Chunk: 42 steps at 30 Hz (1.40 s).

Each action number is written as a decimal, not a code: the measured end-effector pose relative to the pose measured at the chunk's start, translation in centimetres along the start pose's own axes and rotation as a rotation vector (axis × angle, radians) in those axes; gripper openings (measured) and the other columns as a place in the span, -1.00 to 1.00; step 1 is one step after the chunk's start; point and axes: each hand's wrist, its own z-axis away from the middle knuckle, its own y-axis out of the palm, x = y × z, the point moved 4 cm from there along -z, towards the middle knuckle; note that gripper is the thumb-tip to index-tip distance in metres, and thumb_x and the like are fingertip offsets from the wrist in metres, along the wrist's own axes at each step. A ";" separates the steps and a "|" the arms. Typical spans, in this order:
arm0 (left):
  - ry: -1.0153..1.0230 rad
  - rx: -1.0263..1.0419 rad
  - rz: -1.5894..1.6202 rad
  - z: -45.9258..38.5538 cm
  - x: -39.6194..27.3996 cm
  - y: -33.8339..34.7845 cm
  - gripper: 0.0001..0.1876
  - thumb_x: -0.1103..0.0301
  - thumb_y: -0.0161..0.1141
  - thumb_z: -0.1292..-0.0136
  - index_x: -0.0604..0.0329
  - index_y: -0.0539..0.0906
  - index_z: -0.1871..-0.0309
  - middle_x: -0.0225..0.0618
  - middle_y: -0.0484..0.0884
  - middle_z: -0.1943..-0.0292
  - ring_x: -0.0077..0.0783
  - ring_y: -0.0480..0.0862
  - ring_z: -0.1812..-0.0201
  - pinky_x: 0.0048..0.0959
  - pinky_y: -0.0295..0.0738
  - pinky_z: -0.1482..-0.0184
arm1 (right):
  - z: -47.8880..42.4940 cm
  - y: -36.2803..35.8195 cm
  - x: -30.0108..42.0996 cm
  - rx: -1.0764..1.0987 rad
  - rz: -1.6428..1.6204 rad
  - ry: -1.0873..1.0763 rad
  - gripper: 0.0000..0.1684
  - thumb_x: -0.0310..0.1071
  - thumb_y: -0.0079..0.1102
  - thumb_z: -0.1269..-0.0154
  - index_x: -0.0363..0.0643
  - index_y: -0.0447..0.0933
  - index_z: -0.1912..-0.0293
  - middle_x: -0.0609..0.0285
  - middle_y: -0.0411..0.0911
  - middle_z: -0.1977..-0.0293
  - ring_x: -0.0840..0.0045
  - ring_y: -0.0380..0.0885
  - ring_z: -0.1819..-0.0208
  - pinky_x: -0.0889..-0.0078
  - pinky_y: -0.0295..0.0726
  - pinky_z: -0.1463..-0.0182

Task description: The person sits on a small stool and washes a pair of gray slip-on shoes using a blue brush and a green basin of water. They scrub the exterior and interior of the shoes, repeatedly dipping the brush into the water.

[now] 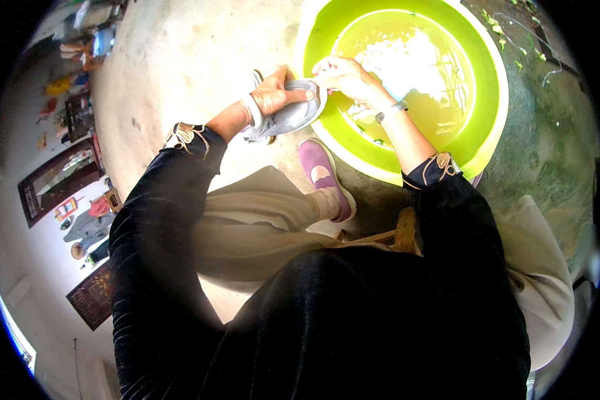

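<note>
My left hand (280, 94) is closed around a grey shoe (292, 116), its thumb lying on the shoe near the end towards the basin. At that end is my right hand (347, 80), with bent fingers close against the shoe's rim; whether they grip it or something small is not clear. Under my right forearm stands a large lime-green plastic basin (497, 100) holding cloudy, glaring water. Something pale blue (394, 92) shows partly beside my right wrist. Another light-coloured item, perhaps a second shoe (256, 77), lies partly hidden behind my left hand.
My foot in a purple shoe (325, 165) rests on the concrete floor (180, 60) by the basin. A wooden stool (405, 230) is partly visible beneath me. Green plant scraps (495, 25) and a thin cord lie at the upper right. Framed pictures and hanging clothes line the wall at left.
</note>
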 end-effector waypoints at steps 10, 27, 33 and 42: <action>0.004 0.026 0.129 0.4 0.5 0.0 -0.13 -0.13 0.46 0.09 0.40 0.32 -0.08 0.03 0.55 0.10 -0.25 0.60 0.07 -0.39 0.53 0.04 | -0.5 0.3 0.9 -0.010 0.059 -0.040 -0.71 -0.42 0.25 -0.11 -0.33 0.53 0.15 0.22 0.54 0.39 0.61 0.51 0.43 0.58 0.53 0.33; -0.103 0.268 -0.075 1.1 -1.0 0.5 -0.02 -0.39 0.22 0.00 0.46 0.38 -0.16 0.06 0.58 0.04 -0.20 0.60 0.00 -0.33 0.47 -0.08 | -0.4 0.6 0.6 -0.009 0.050 -0.038 -0.69 -0.40 0.21 -0.10 -0.34 0.53 0.14 0.22 0.56 0.41 0.64 0.50 0.46 0.59 0.52 0.34; -0.082 0.219 0.077 0.7 0.0 0.6 -0.04 -0.33 0.41 0.16 0.50 0.48 -0.01 0.03 0.64 0.13 -0.25 0.66 0.09 -0.40 0.56 0.05 | -0.4 0.7 0.5 0.003 0.054 -0.047 -0.69 -0.41 0.22 -0.11 -0.34 0.53 0.14 0.21 0.56 0.40 0.63 0.51 0.45 0.58 0.53 0.35; -0.064 0.130 0.013 0.4 1.2 0.6 -0.04 -0.38 0.36 0.15 0.53 0.53 0.03 0.07 0.65 0.16 -0.19 0.68 0.13 -0.36 0.56 0.07 | -1.3 -2.5 1.4 -0.181 0.381 0.044 -0.73 -0.41 0.14 -0.17 -0.33 0.53 0.13 0.03 0.58 0.34 0.42 0.57 0.35 0.40 0.57 0.23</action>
